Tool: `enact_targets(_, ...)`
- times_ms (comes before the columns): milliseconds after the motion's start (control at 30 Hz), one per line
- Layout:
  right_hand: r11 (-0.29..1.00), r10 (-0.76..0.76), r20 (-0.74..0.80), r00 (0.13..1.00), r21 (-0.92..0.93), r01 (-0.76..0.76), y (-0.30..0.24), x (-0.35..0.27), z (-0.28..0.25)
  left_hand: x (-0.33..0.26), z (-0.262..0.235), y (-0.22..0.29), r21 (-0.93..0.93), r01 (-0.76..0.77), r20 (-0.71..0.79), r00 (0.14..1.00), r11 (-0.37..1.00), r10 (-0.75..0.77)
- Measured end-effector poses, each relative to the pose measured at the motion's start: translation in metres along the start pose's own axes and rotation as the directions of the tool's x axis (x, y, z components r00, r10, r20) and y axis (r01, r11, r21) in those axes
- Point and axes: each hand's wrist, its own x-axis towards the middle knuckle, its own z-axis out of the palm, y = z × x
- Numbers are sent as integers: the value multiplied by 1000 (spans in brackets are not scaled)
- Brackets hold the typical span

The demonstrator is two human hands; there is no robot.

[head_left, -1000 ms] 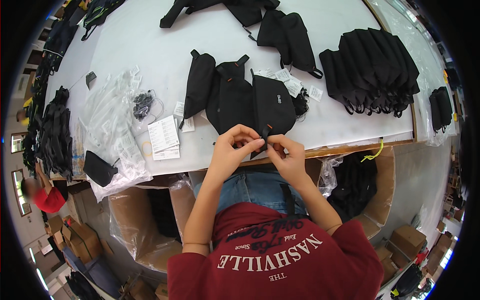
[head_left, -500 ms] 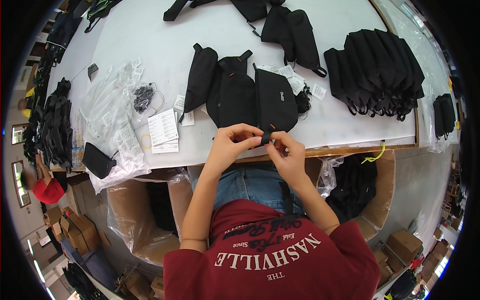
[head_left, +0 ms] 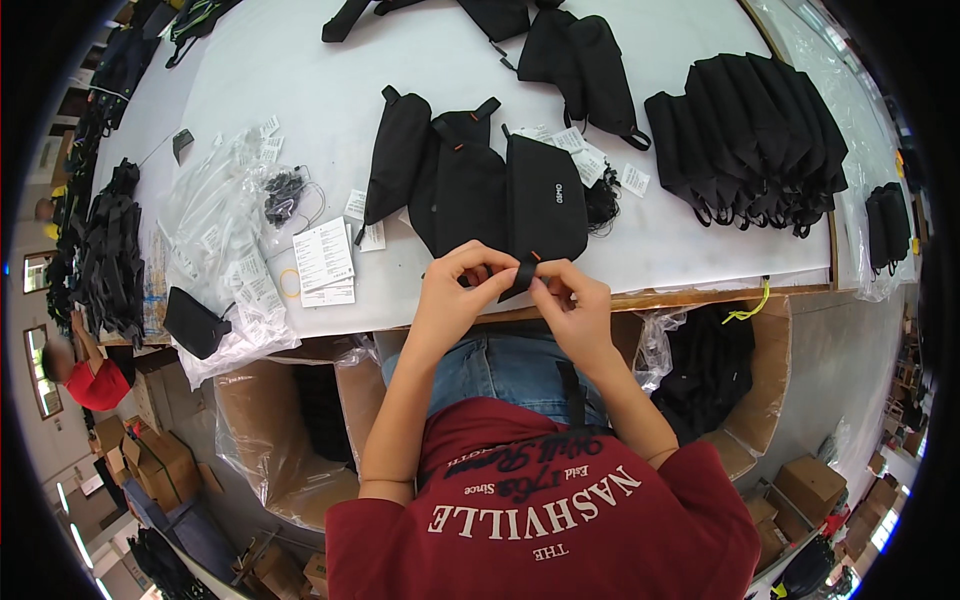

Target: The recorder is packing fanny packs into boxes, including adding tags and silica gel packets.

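Observation:
A black fabric pouch (head_left: 548,205) lies in front of me at the table's near edge, its flat face up. From its near end runs a short black strap (head_left: 523,274) with a small orange tab beside it. My left hand (head_left: 460,290) pinches the strap between thumb and fingertips. On the strap's other side, my right hand (head_left: 574,303) has its thumb and index finger closed on it too. Left of this pouch lie more black pouches (head_left: 468,195), partly overlapping. White tags (head_left: 588,160) and a bundle of black cords (head_left: 602,203) stick out on its right.
Clear plastic bags (head_left: 225,215), white printed cards (head_left: 325,262) and a small black pouch (head_left: 195,322) lie to the left. A row of black pouches (head_left: 750,140) sits at right. Open cardboard boxes (head_left: 258,430) stand below the table edge. A person in red (head_left: 98,386) is far left.
The strap now stands tilted between my fingertips, with its end showing lower down. Both hands stay in nearly the same place. The whole table view has shifted very slightly.

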Motion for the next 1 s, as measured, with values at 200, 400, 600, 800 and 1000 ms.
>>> enact_targets(200,999,10,-32,999,32,-9,2,1,-2,1,4,-6,-6,27,4,1000,1000,-27)
enact_targets(400,980,-146,22,989,-131,148,4,3,-3,-3,5,5,95,18,-60,998,995,-12)
enact_targets(600,972,-168,87,982,-153,180,4,3,-3,-6,7,6,113,-110,-69,991,987,118)
enact_targets(800,828,144,95,985,533,-172,-3,5,-12,-5,5,5,-81,-189,-296,942,979,157)
enact_targets(1000,812,89,128,988,565,-147,-13,8,-25,-20,1,22,-424,45,-23,998,905,-60)
